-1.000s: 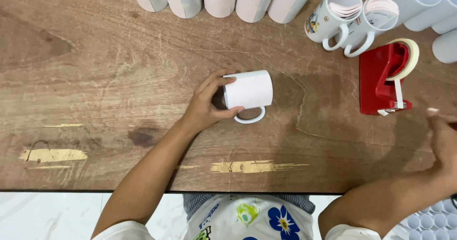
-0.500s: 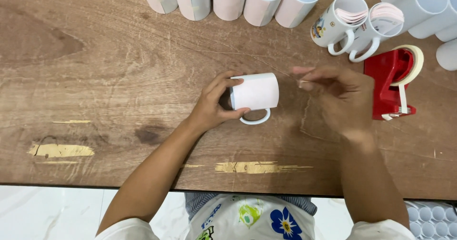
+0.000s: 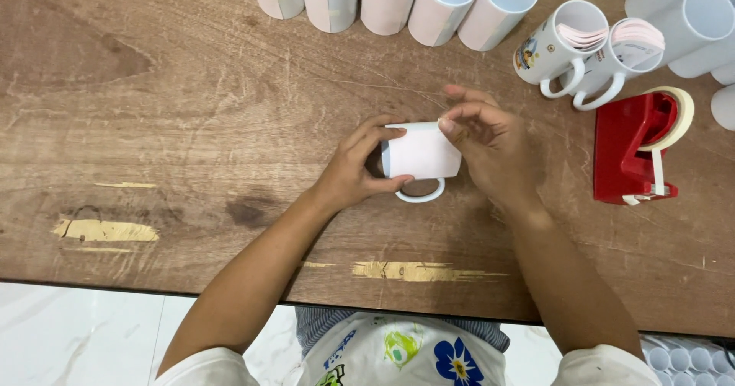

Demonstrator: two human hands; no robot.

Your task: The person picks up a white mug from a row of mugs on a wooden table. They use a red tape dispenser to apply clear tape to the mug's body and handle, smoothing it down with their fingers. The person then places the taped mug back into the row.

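a: where is the white mug (image 3: 419, 156) right now?

b: lying on its side near the middle of the wooden table (image 3: 191, 110), handle toward the person, with a white sheet wrapped round its body.

a: and the left hand (image 3: 354, 170)?

b: it grips the mug's left end, thumb underneath near the handle, fingers curled over the top, closed on it.

a: the right hand (image 3: 490, 153)?

b: at the mug's right end, thumb and forefinger pinched together at the upper right edge of the sheet. whether a bit of tape sits between them i cannot tell.

a: what else is about?

b: a red tape dispenser (image 3: 635, 153) well to the right, two printed mugs (image 3: 582, 53) with paper inside just beyond it, and a row of wrapped mugs (image 3: 398, 3) along the far edge.
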